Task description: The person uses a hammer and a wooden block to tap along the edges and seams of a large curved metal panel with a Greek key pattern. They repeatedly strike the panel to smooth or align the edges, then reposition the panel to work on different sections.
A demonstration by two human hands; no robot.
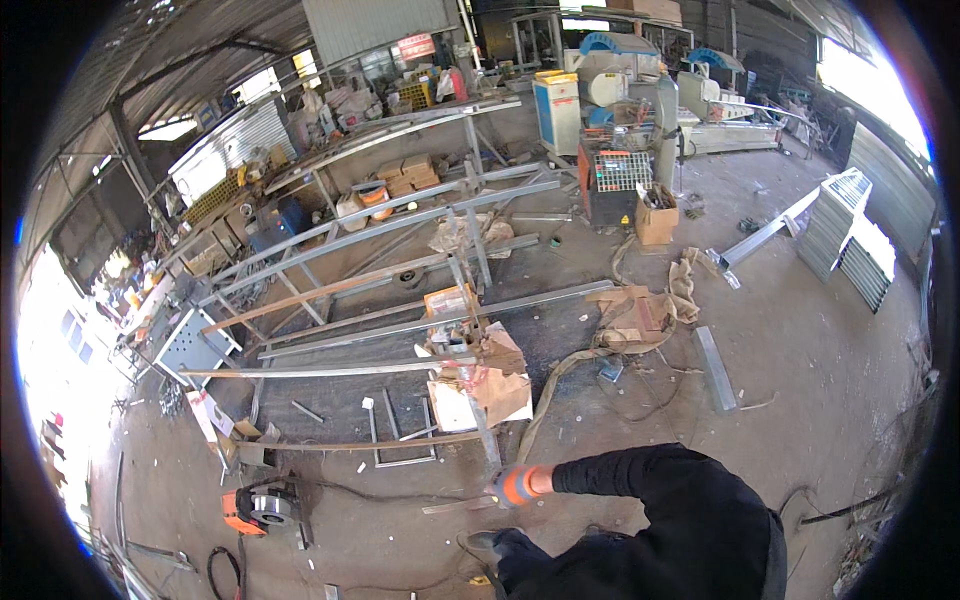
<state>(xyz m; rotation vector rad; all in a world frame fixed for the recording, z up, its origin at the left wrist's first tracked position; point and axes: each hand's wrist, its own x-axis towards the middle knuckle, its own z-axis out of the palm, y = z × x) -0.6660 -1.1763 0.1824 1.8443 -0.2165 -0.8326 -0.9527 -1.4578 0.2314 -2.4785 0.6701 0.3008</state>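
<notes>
My right hand [518, 485], in an orange and grey glove, reaches left at the lower middle, below a black sleeve. It looks curled, and whatever it holds is too small to make out. Just beyond it is the near end of an upright-looking grey steel bar [487, 440], part of a long welded frame; whether the glove touches it I cannot tell. Torn cardboard [505, 395] and papers lie on the frame beyond the hand. A flat strip [455, 507] lies on the floor left of the glove. My left hand is out of view.
An orange machine with a wire spool [272, 508] stands on the floor at left, its cable running toward me. A small steel frame [405, 460] lies nearby. Right are a square tube [714, 370], a fabric hose [545, 400], a cardboard box [656, 220] and stacked steel profiles [845, 235].
</notes>
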